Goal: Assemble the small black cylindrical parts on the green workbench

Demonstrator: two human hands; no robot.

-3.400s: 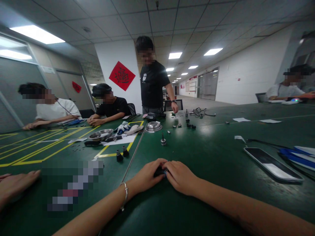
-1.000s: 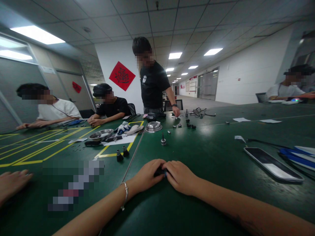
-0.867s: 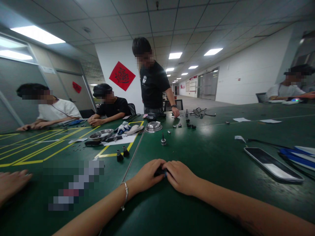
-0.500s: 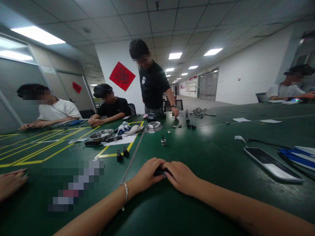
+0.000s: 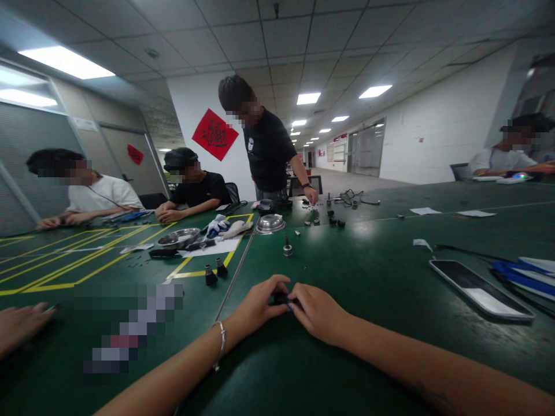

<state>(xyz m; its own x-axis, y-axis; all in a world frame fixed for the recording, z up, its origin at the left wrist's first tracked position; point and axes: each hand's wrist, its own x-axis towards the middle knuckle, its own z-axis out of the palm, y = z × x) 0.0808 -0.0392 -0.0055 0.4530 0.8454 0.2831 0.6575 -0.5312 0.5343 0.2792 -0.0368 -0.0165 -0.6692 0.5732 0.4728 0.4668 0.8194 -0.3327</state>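
My left hand and my right hand meet on the green table, fingers curled around a small black part held between them. Only a sliver of that part shows between the fingertips. A silver bracelet sits on my left wrist. Two small black cylinders stand just beyond my left hand, and a small metal piece stands upright farther ahead.
A phone and blue-handled tools lie at the right. Metal bowls, gloves and small parts sit mid-table. A standing person reaches down at the far side. Seated people are on the left and right. Another person's hand rests at the lower left.
My fingers have lifted and shifted slightly on the black part. The standing person has leaned further over the table. The hand at the lower left has drawn back toward the edge.
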